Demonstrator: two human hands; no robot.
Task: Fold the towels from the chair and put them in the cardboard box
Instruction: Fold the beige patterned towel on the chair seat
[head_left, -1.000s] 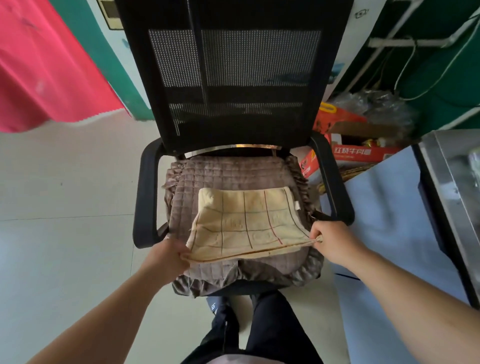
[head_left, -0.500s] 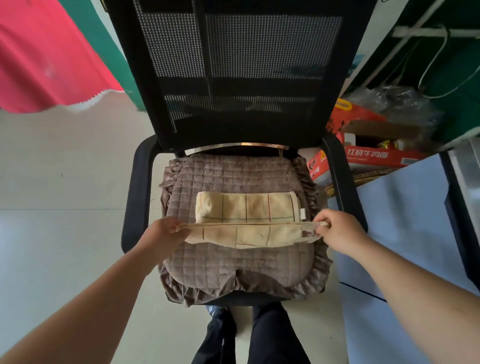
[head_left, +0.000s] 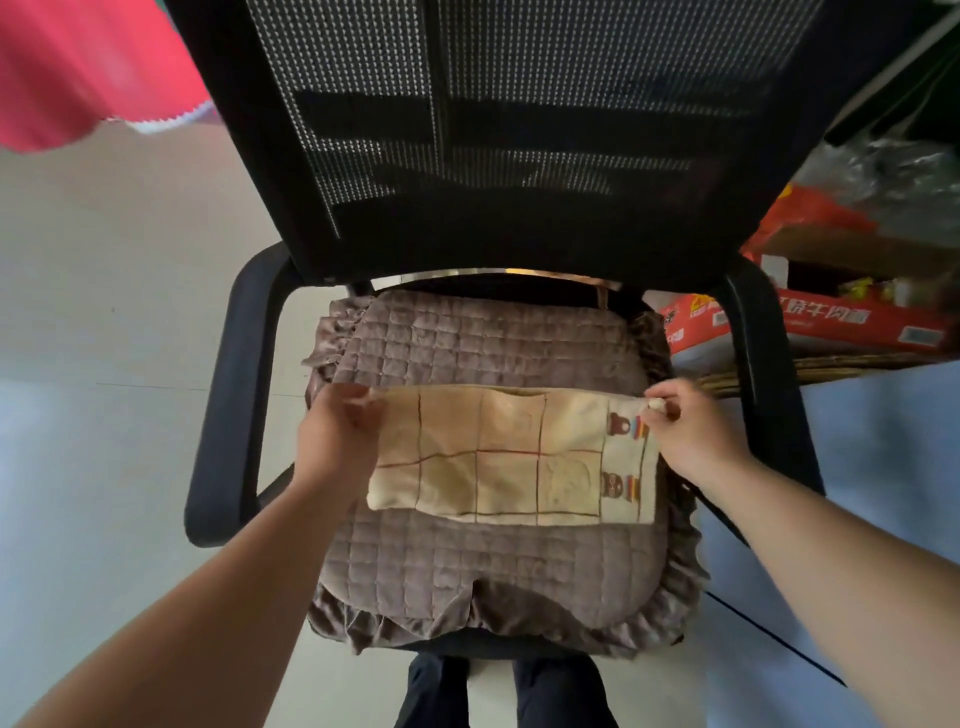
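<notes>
Pale floor tiles (head_left: 93, 322) are surrounding a black mesh chair (head_left: 498, 156), red cloth (head_left: 78, 67) hanging at far left. On its quilted brown cushion (head_left: 467, 343), the left hand (head_left: 337, 441) and right hand (head_left: 691, 431) are pinching the folded cream towel (head_left: 509, 457) by its far corners. A red carton (head_left: 852, 322) with blurred white lettering is sitting at right.

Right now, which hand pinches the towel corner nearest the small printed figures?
The right hand: it pinches the far corner of the cream grid-patterned towel beside the figures; the left hand holds the plain end.
</notes>
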